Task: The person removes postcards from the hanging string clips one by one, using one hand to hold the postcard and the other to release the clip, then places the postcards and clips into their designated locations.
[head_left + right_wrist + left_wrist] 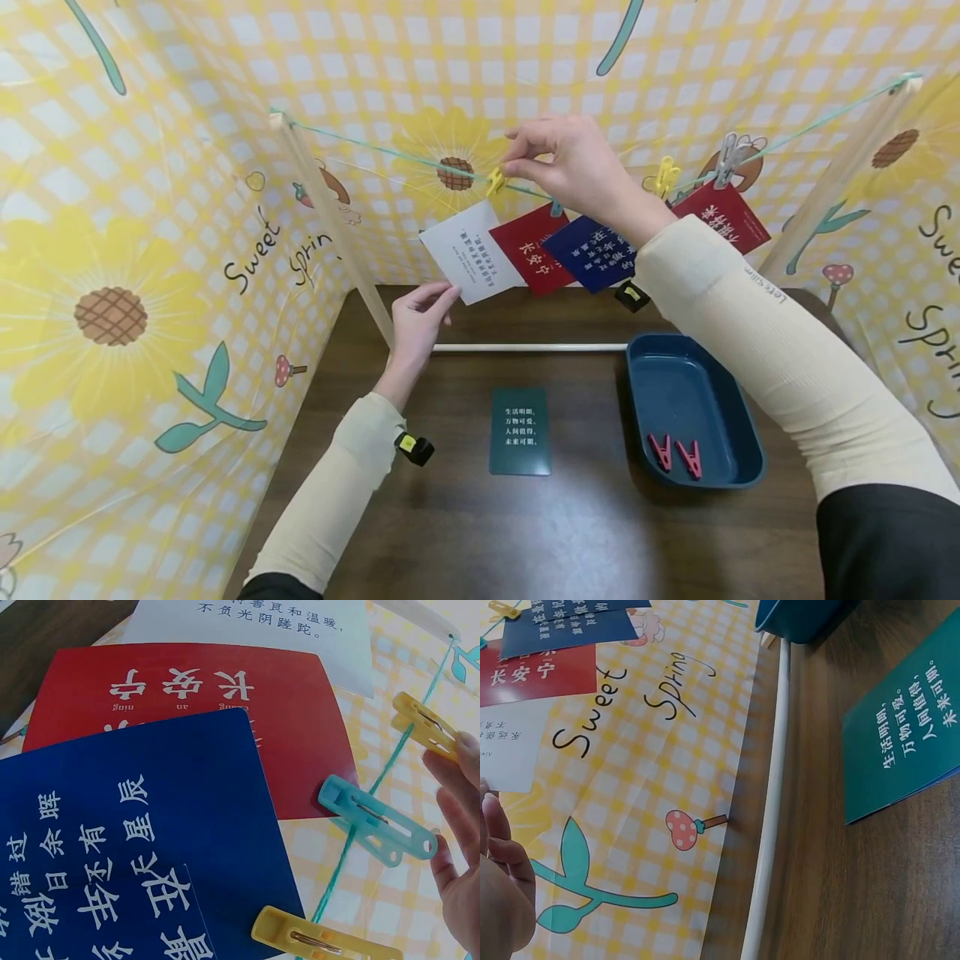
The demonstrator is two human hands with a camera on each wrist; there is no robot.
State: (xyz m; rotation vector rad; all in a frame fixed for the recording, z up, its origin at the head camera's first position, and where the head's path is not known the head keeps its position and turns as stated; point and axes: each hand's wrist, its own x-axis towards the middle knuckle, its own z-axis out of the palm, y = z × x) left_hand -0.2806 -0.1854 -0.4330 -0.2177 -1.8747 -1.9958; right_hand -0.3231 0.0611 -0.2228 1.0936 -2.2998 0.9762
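My left hand (420,321) pinches the lower left corner of a white card (471,252) printed with dark characters. Above that card, my right hand (566,158) holds a yellow clothespin (426,726) between thumb and finger, right at the green string (390,761). In the right wrist view, the clothespin's tip lies a little apart from the white card's edge. Beside it hang a red card (531,250), under a teal clothespin (375,819), and a dark blue card (142,840) with another yellow clothespin (322,937) at its edge.
Farther right on the string, a grey clothespin (727,160) holds another red card (738,215). Wooden posts (330,225) carry the string, with a pale rod (525,347) low between them. A green card (520,454) lies on the table; a blue tray (686,367) contains two pink clothespins (660,452).
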